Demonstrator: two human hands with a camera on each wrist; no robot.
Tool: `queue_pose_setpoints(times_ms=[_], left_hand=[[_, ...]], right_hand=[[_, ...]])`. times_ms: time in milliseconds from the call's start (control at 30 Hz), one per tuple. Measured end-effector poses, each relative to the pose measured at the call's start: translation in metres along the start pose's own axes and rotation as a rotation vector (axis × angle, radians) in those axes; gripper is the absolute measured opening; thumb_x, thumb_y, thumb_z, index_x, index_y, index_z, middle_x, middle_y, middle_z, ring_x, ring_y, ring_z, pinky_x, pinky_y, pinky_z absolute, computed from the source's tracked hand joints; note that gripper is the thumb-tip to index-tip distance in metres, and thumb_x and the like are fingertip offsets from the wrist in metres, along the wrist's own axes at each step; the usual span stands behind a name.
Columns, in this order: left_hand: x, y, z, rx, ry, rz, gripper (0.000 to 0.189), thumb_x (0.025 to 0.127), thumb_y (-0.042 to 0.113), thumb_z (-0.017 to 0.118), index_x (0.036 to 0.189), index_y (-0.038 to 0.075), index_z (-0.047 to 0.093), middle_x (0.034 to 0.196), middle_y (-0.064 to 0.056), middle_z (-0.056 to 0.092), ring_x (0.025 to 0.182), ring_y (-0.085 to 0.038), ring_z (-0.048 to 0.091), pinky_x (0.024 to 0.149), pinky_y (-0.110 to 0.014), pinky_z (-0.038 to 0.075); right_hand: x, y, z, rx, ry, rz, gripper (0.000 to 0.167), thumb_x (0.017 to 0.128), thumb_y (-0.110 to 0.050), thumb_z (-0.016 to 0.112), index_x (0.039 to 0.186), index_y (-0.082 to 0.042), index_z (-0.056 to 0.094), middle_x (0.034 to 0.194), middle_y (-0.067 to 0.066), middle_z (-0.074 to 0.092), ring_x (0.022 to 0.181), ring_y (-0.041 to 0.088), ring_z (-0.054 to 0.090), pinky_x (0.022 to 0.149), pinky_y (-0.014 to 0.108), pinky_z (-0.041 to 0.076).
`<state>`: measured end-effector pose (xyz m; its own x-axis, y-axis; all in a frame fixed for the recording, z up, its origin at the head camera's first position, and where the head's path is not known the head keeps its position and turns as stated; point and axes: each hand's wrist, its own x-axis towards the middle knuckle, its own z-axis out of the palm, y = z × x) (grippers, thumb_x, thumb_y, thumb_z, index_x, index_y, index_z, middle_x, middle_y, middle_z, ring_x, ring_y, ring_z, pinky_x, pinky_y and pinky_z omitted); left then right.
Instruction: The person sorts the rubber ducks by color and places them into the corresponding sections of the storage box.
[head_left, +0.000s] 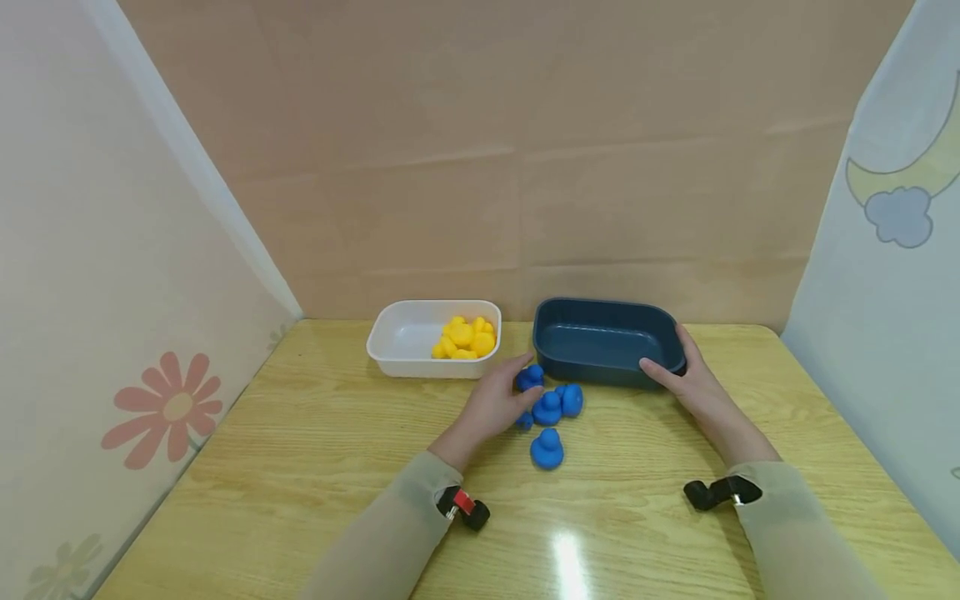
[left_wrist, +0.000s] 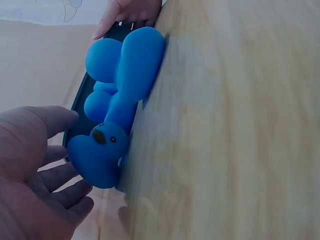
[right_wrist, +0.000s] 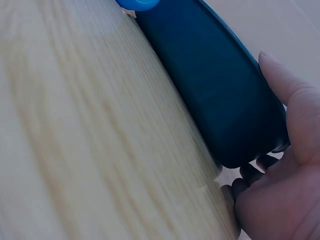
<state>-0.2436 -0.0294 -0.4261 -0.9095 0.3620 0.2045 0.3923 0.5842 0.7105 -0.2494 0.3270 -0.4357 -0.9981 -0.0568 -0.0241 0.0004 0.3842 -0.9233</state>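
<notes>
Several blue rubber ducks lie in a loose group on the table, one duck a little nearer me than the others. My left hand is beside the group, its thumb and fingers apart around the duck closest to the box. In the left wrist view, the fingertips come up to a duck without a visible pinch. My right hand grips the right end of a dark blue box, thumb at the rim and fingers curled at its underside, as the right wrist view shows. No ducks are visible inside this box.
A white box stands left of the dark one, with yellow rubber ducks at its right end. Behind both rises a brown paper-like backdrop. Pale patterned panels flank the wooden table.
</notes>
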Motion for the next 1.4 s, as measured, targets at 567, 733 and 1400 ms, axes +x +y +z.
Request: queue_pose_setpoints(times_ms=[567, 733, 1400], left_hand=[[0.008, -0.005, 0.01, -0.034, 0.028, -0.078, 0.064, 0.104, 0.022, 0.08, 0.162, 0.009, 0.056, 0.159, -0.007, 0.061, 0.147, -0.028, 0.056, 0.125, -0.047, 0.043], [0.007, -0.004, 0.011, -0.023, 0.03, -0.096, 0.065, 0.102, 0.021, 0.081, 0.161, 0.008, 0.057, 0.157, -0.008, 0.063, 0.145, -0.029, 0.058, 0.124, -0.047, 0.044], [0.011, 0.005, 0.014, 0.09, 0.026, -0.169, 0.051, 0.097, 0.016, 0.083, 0.146, 0.005, 0.072, 0.139, -0.011, 0.072, 0.12, -0.028, 0.061, 0.112, -0.045, 0.053]], right_hand=[[0.0, 0.0, -0.002, 0.006, 0.001, 0.003, 0.111, 0.11, -0.044, 0.068, 0.174, -0.032, -0.022, 0.18, 0.01, -0.028, 0.163, 0.045, -0.025, 0.125, 0.08, -0.005], [-0.001, 0.001, -0.003, 0.009, -0.001, 0.009, 0.111, 0.11, -0.044, 0.068, 0.174, -0.033, -0.022, 0.18, 0.01, -0.028, 0.163, 0.045, -0.026, 0.125, 0.08, -0.004], [-0.003, 0.0, -0.004, 0.012, -0.003, 0.009, 0.111, 0.11, -0.044, 0.068, 0.174, -0.033, -0.022, 0.18, 0.009, -0.029, 0.163, 0.046, -0.026, 0.124, 0.081, -0.005]])
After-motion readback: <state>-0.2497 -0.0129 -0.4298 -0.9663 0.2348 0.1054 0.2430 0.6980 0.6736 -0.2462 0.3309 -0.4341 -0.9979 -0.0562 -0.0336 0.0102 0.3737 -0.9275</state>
